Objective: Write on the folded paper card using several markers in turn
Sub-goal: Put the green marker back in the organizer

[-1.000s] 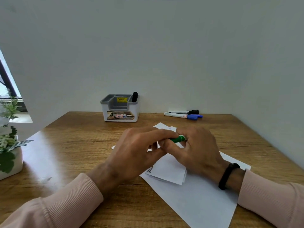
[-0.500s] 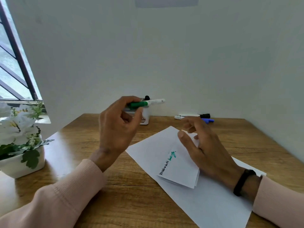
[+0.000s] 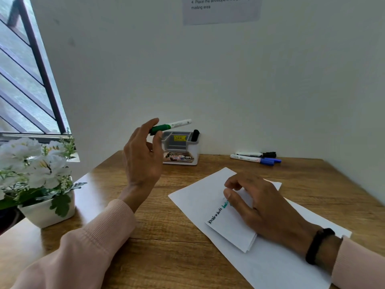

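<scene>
The left hand (image 3: 143,159) is pinching a green-capped marker (image 3: 169,126) aloft at eleven o'clock. The right hand (image 3: 260,203), fingers loosely curled, is resting on the folded white card (image 3: 231,228), lettered black and green, lying centre-right on the table (image 3: 166,257).

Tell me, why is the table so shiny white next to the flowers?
Head view: daylight from the window glares off the wooden table beside the flower pot, washing the wood pale; the wide lens also tilts the window bars; the wall notice is cropped at the top, its print soft but readable.
</scene>
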`<state>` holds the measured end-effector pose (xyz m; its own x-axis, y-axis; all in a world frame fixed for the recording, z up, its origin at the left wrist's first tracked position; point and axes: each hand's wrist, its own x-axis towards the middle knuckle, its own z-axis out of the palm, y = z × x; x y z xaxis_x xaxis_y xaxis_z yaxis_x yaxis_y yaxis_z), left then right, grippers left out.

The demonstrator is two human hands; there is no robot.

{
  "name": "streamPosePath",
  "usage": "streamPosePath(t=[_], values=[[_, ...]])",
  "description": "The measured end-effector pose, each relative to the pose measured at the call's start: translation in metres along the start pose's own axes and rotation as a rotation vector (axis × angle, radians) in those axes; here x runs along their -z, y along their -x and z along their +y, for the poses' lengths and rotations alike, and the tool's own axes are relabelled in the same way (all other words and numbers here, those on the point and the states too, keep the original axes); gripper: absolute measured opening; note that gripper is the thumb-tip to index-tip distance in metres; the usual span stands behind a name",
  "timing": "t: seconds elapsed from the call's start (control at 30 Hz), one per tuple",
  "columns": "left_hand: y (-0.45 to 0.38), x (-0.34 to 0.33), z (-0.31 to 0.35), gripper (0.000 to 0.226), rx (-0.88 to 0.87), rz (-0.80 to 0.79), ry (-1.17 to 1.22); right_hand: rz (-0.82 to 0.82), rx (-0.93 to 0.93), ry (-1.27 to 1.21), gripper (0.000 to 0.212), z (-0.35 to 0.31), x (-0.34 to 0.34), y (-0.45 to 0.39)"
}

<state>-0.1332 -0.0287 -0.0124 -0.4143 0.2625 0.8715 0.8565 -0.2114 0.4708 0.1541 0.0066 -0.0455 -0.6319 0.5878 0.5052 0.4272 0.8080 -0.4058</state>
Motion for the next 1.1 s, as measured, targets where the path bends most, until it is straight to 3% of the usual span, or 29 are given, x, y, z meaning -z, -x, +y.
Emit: streamPosePath(t=[0.13,0.5,0.6,0.8,0.93,1.1], values=[[-0.002,-0.003,-0.007,0.034,0.000,0.001,-0.139,-0.020,0.009,-0.010,0.032,0.000,-0.001,-0.001],[-0.006,-0.027,-0.007,0.035,-0.125,-0.184,-0.296,-0.009,0.029,-0.030,0.021,0.005,-0.002,-0.002],[-0.008,-0.032,-0.005,0.039,-0.157,-0.230,-0.301,-0.006,0.030,-0.028,0.023,0.005,-0.001,-0.002],[-0.013,-0.050,0.011,0.044,-0.054,-0.232,-0.245,-0.001,0.025,-0.014,0.019,0.007,-0.002,-0.003],[-0.008,-0.053,0.017,0.039,-0.066,-0.203,-0.234,0.009,0.035,-0.012,0.028,0.007,-0.002,-0.002],[-0.003,-0.038,0.028,0.027,-0.094,-0.201,-0.224,0.082,0.014,-0.038,0.021,0.008,0.000,-0.004]])
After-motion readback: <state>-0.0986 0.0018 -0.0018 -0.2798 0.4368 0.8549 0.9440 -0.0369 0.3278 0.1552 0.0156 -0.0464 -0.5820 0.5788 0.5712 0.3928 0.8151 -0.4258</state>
